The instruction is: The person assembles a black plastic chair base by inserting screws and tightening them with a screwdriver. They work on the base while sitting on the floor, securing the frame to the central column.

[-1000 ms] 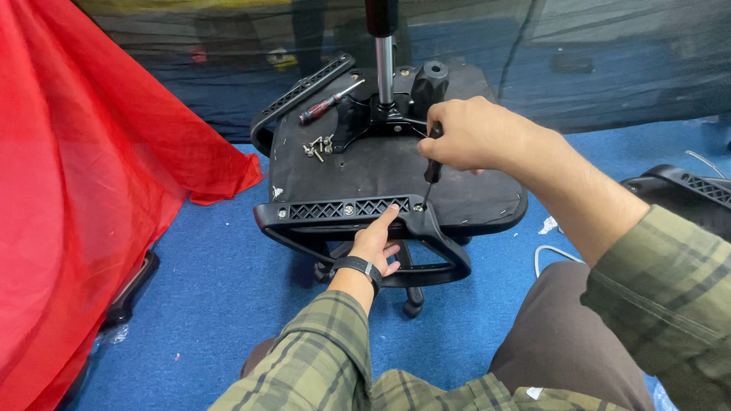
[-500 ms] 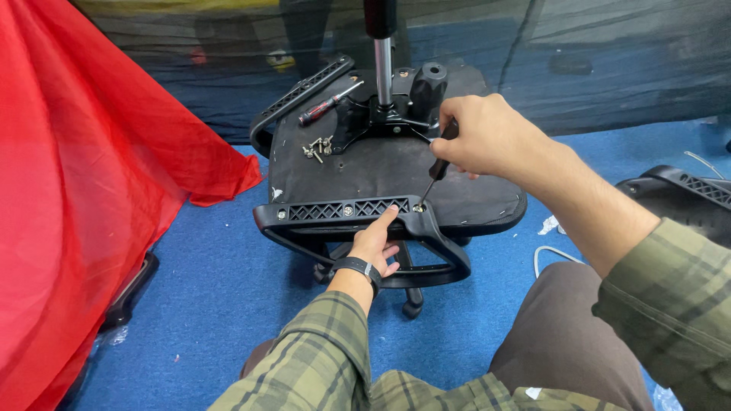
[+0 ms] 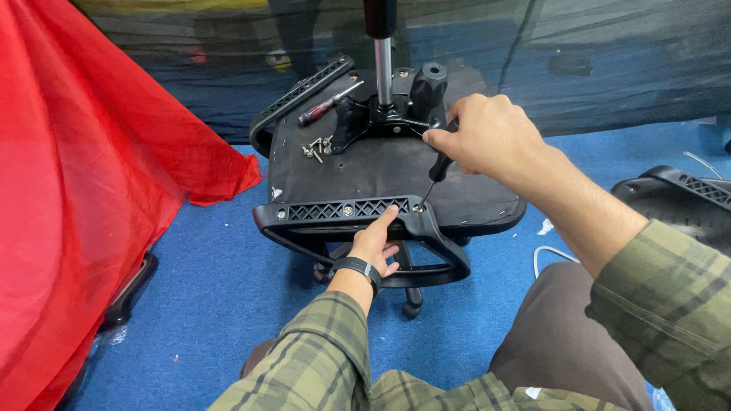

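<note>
Now, head view: one view only, looking down over both plaid sleeves onto an upturned office chair seat.
Right hand (image 3: 487, 135): fingers curled shut around the dark handle of a screwdriver (image 3: 437, 169), which slants down toward the person.
Screwdriver tip: meets a screw (image 3: 417, 207) at the near end of the armrest (image 3: 358, 221), just below and left of the right fist.
Left hand (image 3: 375, 245): fingers loosely spread, index fingertip pressed up against the armrest bracket's lower edge, beside that screw; a dark watch sits on the wrist.
Seat (image 3: 381, 171): black underside up, directly under the right hand, resting over a wheeled base.
Change: against a second ago the right fist sits slightly lower and the shaft leans a little more steeply; the left hand has not shifted. I judge the tool is seated on the screw and being worked.
Beyond the right hand: gas post (image 3: 383, 57) and knob (image 3: 428, 82).
Left of the right hand: loose screws (image 3: 317, 148) and a red-handled driver (image 3: 329, 103) on the seat.
Far left: red cloth (image 3: 91, 167).
Underneath: blue carpet (image 3: 221, 289).
</note>
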